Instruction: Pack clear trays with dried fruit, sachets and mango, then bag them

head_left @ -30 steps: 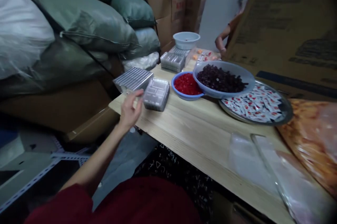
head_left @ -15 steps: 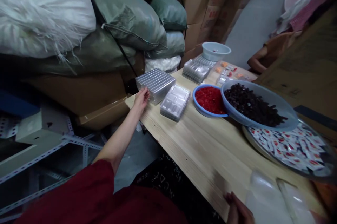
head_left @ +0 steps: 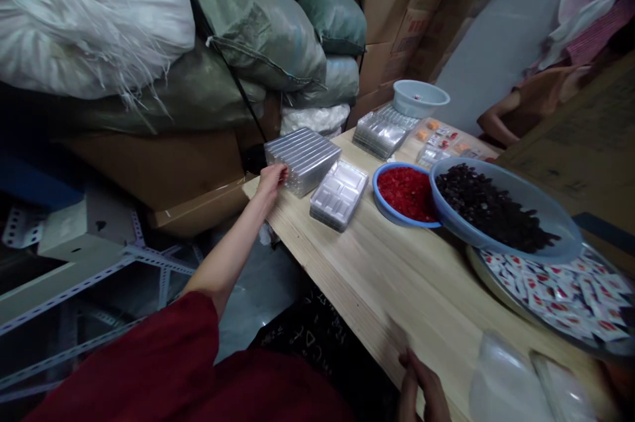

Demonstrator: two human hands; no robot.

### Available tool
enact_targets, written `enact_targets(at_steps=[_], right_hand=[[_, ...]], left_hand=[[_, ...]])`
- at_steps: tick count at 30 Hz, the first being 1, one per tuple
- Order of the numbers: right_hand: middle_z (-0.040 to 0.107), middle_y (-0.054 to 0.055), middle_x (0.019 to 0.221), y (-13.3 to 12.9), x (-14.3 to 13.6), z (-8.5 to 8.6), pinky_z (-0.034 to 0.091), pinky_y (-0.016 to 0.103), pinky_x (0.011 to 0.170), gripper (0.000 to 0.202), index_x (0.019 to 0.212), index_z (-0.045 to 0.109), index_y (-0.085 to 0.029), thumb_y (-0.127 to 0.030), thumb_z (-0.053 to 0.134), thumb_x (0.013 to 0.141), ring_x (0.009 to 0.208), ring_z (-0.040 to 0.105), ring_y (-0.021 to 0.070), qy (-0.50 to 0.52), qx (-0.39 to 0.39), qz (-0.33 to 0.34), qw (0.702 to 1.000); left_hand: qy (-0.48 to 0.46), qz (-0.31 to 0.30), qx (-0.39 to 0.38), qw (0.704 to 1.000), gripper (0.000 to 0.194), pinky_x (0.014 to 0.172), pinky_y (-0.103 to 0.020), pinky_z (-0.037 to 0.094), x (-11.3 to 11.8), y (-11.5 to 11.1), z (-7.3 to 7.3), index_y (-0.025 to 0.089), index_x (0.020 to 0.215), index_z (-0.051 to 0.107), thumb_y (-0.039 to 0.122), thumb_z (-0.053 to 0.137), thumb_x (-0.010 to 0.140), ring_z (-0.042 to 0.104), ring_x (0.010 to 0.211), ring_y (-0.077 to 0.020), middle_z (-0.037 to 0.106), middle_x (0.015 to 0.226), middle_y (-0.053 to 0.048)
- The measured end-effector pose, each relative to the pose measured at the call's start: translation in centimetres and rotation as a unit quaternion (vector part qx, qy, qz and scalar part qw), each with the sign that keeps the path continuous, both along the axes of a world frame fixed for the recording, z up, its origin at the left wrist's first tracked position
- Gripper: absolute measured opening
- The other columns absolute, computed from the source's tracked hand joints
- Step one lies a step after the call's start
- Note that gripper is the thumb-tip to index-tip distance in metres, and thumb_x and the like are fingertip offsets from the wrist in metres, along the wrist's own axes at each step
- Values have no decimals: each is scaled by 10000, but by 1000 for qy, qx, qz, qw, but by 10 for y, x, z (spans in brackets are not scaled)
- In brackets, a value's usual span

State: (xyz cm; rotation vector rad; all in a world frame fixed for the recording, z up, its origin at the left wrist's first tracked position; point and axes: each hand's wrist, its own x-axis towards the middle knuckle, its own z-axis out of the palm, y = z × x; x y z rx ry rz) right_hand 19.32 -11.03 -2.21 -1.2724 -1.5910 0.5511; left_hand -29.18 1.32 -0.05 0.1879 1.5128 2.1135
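My left hand (head_left: 273,178) reaches to the table's far left corner, its fingers curled against the near end of a stack of clear plastic trays (head_left: 303,157) turned with their ribbed sides up. How many trays the fingers grip is hidden. Just right of it lies a lower stack of clear compartment trays (head_left: 340,190), open side up. At the bottom edge of the picture, my right hand (head_left: 423,390) hovers near the table's front edge. Its thumb and finger come together at the tips, and nothing shows between them.
On the wooden table (head_left: 367,276) stand a blue bowl of red pieces (head_left: 407,194), a bowl of dark dried fruit (head_left: 496,207) and a metal tray of small packets (head_left: 560,290). Clear plastic (head_left: 506,376) lies front right. Sacks (head_left: 258,18) and cartons (head_left: 377,18) rise behind. Someone's arm (head_left: 499,114) shows beyond.
The view has swung slightly, so the table things sit a little further right. My right hand has shifted left along the front edge. My left hand stays at the ribbed tray stack.
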Motion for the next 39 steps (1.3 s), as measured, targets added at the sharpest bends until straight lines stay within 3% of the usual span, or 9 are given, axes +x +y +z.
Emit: enact_targets(at_steps=[4,10,17,26,31,35,39], right_hand=[[750,109,842,0,-5,4,563,332,745,412,993,773,-147,-520,598,963,781,728,242,0,9,29,1000],[749,108,846,6,-1,-4,559,339,744,369,960,777,-161,-492,615,961,776,726,244,6,5,25,1000],[751,116,938,7,1,-6,551,310,757,305,1048,743,-134,-405,632,965,858,717,237,9,-16,33,999],[747,95,951,5,0,-15,536,319,796,241,1083,744,-159,-339,627,973,862,706,222,14,-3,59,998],[744,99,971,4,-2,-25,536,332,812,235,1084,738,-160,-333,619,978,881,705,227,12,-11,67,998],[742,97,977,5,-5,-25,536,333,821,235,1094,735,-161,-325,603,989,874,707,222,1,-8,82,997],[740,99,981,7,-8,-18,541,337,808,243,1100,734,-165,-340,607,987,870,708,226,5,-16,86,996]], left_hand=[[9,-11,7,1000,117,510,-200,385,3,-5,-1,133,681,647,107,758,708,533,510,-71,636,580,-4],[-32,13,57,998,219,544,-188,437,1,-7,0,152,781,641,294,803,820,550,546,-50,646,681,10],[-75,19,78,994,223,560,-163,453,0,8,-3,160,791,589,248,781,863,519,514,-27,592,643,46],[-2,45,24,999,176,485,-161,375,-2,8,-1,146,718,606,210,768,740,504,499,-48,600,608,41],[42,18,-16,999,119,458,-181,323,-9,8,6,148,632,594,150,706,671,475,471,-75,577,532,29],[58,-3,7,998,128,479,-191,359,-9,6,4,163,620,559,192,668,680,477,486,-79,546,552,30],[78,24,53,995,165,542,-180,400,-1,-7,-8,180,636,512,242,635,727,479,541,-68,524,614,45]])
